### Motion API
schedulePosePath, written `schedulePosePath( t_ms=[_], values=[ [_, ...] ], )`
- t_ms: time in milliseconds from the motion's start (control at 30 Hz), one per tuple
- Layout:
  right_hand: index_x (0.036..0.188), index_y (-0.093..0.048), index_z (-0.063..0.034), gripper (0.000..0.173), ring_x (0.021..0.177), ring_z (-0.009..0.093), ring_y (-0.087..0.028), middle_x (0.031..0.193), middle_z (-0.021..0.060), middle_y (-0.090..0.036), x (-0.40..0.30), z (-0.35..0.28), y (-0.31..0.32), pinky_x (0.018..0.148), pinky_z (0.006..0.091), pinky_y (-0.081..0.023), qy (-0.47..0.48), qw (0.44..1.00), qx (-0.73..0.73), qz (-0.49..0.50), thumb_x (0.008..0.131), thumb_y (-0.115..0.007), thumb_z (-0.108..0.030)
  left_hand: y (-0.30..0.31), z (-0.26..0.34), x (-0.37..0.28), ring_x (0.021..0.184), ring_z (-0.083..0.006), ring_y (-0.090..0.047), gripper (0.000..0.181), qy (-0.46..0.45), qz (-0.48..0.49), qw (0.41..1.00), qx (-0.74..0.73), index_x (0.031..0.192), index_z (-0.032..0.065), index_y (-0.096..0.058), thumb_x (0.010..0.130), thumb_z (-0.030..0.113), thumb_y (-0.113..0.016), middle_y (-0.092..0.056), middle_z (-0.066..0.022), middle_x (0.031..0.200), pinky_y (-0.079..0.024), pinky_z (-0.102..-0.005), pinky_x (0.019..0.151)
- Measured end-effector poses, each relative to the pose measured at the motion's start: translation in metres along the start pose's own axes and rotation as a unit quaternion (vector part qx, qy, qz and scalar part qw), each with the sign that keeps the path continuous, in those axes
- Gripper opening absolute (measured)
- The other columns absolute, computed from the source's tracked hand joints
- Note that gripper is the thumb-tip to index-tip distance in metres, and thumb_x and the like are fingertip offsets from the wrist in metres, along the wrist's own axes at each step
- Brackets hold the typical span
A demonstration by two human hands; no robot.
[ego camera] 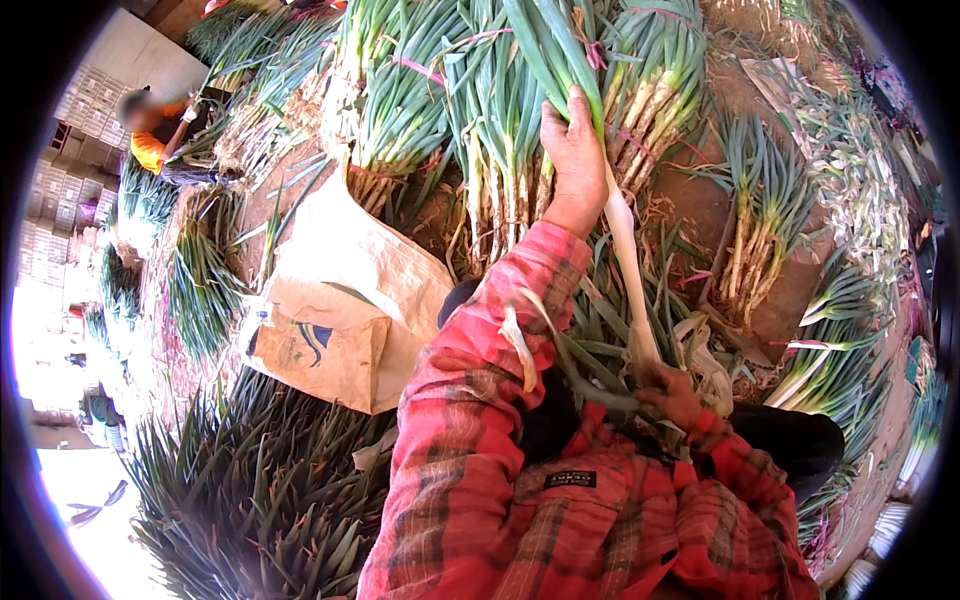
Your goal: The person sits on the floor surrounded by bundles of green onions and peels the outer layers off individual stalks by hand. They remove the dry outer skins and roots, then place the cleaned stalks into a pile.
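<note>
A large green onion (628, 262) slants across my front, leaves up and white shank running down towards my lap. My left hand (579, 161) is closed around it where the green leaves meet the shank. Down at its root end, the fingers of my right hand (673, 397) are curled on the base, partly hidden by loose leaves. A dry strip of peel (517, 349) hangs in front of my left sleeve. Stripped leaves (600, 360) lie in a tangle over my lap. Beyond my left hand stand green onion bundles (495, 127) with pink ties.
A tan sack (330, 300) with printing lies to the left, beside a dense mass of dark green leaves (262, 495). Untied onions (761, 225) and a heap of trimmings (862, 172) are on the right. A person in an orange top (150, 146) works at upper left.
</note>
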State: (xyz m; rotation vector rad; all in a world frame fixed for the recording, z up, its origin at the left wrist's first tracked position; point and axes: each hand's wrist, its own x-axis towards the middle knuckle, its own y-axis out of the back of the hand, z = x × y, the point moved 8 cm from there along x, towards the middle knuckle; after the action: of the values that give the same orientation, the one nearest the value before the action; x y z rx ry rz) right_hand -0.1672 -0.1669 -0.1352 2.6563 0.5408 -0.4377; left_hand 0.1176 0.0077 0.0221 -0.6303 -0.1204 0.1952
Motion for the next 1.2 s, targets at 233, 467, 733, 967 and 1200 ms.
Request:
schedulePosePath(
  t_ms=[233, 467, 733, 967, 1200],
  values=[
    [0.109, -0.056, -0.0032, 0.044, 0.078, 0.021, -0.057, 0.087, 0.0105, -0.062, -0.021, 0.100, -0.017, 0.074, 0.0346, -0.046, -0.094, 0.991, -0.081, -0.052, 0.073, -0.070, -0.024, -0.012, 0.002, -0.026, 0.066, -0.0072, -0.044, 0.028, -0.019, 0.000, 1.000, 0.016, 0.101, -0.0028, -0.050, 0.092, 0.023, -0.051, -0.053, -0.0006, 0.079, -0.039, -0.0229, 0.057],
    [0.102, -0.059, -0.0039, 0.033, 0.080, 0.019, -0.056, 0.084, 0.0081, -0.062, -0.027, 0.179, -0.050, 0.075, 0.0342, -0.045, -0.075, 0.962, 0.246, 0.091, 0.077, -0.065, -0.024, 0.032, 0.119, 0.023, 0.041, -0.0084, -0.043, 0.047, -0.193, 0.086, 0.977, 0.034, 0.112, 0.0025, -0.041, 0.092, 0.045, -0.045, -0.050, -0.0039, 0.064, -0.034, -0.0221, 0.031],
    [0.099, -0.055, 0.0006, 0.027, 0.078, 0.036, -0.057, 0.081, 0.0174, -0.057, 0.007, -0.105, 0.066, 0.068, 0.0415, -0.044, 0.144, 0.918, -0.211, 0.304, 0.077, -0.064, -0.013, 0.076, 0.095, 0.033, 0.042, -0.0093, -0.042, 0.037, -0.149, 0.164, 0.975, -0.029, 0.101, 0.0062, -0.041, 0.093, 0.042, -0.042, -0.044, -0.0020, 0.059, -0.036, -0.0233, 0.035],
    [0.111, -0.052, 0.0011, 0.034, 0.059, 0.011, -0.047, 0.070, 0.0017, -0.050, 0.058, -0.144, 0.040, 0.055, 0.0255, -0.041, 0.082, 0.993, 0.071, 0.054, 0.086, -0.058, -0.021, 0.049, 0.024, 0.012, 0.053, -0.0169, -0.046, 0.029, 0.108, 0.108, 0.978, -0.143, 0.088, 0.0126, -0.043, 0.092, 0.042, -0.043, -0.047, -0.0046, 0.065, -0.040, -0.0300, 0.048],
    [0.105, -0.053, 0.0009, 0.028, 0.044, 0.007, -0.035, 0.057, -0.0035, -0.039, -0.026, -0.113, 0.034, 0.041, 0.0215, -0.028, -0.063, 0.913, 0.404, 0.016, 0.088, -0.053, -0.022, 0.059, 0.003, 0.025, 0.051, -0.0190, -0.042, 0.032, 0.166, 0.077, 0.973, -0.142, 0.082, 0.0141, -0.042, 0.092, 0.045, -0.038, -0.046, -0.0049, 0.061, -0.033, -0.0329, 0.049]
  ],
)
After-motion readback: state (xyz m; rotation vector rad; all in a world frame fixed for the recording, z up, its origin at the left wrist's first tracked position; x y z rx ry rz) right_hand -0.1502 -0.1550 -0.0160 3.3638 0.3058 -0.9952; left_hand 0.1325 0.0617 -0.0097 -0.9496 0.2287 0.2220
